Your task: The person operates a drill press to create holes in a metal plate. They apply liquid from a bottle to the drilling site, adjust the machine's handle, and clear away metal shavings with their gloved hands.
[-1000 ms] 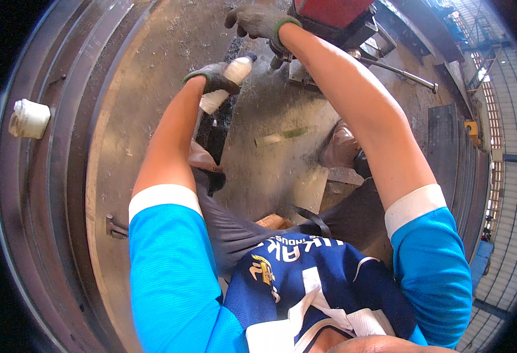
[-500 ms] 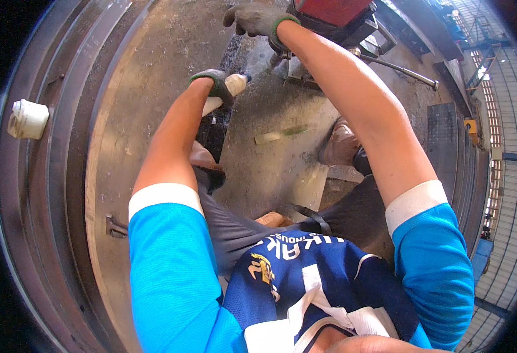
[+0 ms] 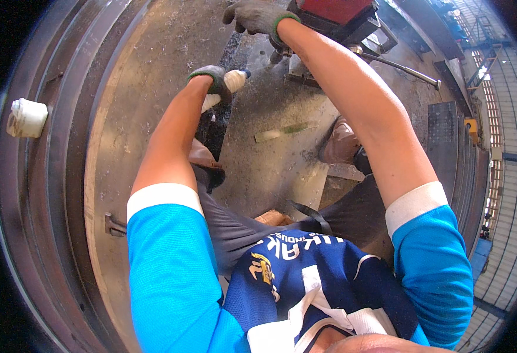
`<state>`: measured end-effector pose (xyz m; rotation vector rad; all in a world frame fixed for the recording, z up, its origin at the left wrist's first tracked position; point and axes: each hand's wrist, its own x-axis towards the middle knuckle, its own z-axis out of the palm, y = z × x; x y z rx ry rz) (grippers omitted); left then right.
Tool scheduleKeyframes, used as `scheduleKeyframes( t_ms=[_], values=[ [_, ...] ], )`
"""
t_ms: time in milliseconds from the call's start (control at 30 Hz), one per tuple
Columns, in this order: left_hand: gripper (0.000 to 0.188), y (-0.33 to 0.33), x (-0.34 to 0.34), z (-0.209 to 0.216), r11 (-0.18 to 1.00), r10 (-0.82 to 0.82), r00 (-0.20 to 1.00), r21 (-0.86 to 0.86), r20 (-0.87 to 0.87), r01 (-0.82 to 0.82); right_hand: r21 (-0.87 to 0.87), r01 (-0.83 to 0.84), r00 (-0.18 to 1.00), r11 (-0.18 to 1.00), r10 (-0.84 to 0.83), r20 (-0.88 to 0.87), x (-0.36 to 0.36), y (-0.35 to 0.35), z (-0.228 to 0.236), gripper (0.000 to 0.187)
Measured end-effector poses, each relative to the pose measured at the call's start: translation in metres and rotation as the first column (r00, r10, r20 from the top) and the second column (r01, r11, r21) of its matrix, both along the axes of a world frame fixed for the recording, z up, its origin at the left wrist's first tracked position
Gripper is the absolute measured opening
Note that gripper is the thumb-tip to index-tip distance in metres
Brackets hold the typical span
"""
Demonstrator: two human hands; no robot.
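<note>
— Gripping a white bottle in the gloved left hand, fingers wrapped tight, nozzle pointing right toward the machine base.
— And the right hand?
— Resting gloved on the red machine, fingers partly spread, clamping nothing visible.
— Bottle's long axis?
— Lying roughly left-to-right, just left of the drill spot, above the steel plate. Left hand nearer.
</note>
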<state>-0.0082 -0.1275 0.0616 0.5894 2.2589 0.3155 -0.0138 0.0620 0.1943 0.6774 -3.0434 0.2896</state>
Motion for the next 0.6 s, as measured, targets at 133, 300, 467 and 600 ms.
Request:
scheduleKeyframes(
  t_ms=[133,300,467,600],
  values=[
    [0.077,0.002,-0.004,-0.004,0.984,-0.171,0.98,0.035,-0.097,0.175,-0.018,-0.004,1.0,1.0,0.004,-0.008,0.0,0.002,-0.001,0.037],
    [0.091,0.007,-0.01,-0.011,0.973,-0.056,0.996,0.222,-0.065,0.069,-0.02,0.039,0.999,0.999,-0.038,0.03,-0.001,0.0,-0.001,0.037],
    [0.086,0.008,-0.004,-0.014,0.979,-0.072,0.997,0.191,-0.005,0.072,-0.041,0.022,1.0,0.999,-0.021,0.023,0.001,0.0,0.0,0.038],
    [0.077,0.006,0.003,-0.007,0.99,-0.137,0.99,0.027,0.017,0.137,-0.006,0.075,0.996,0.997,-0.075,0.045,0.001,-0.002,0.0,0.037]
  ],
)
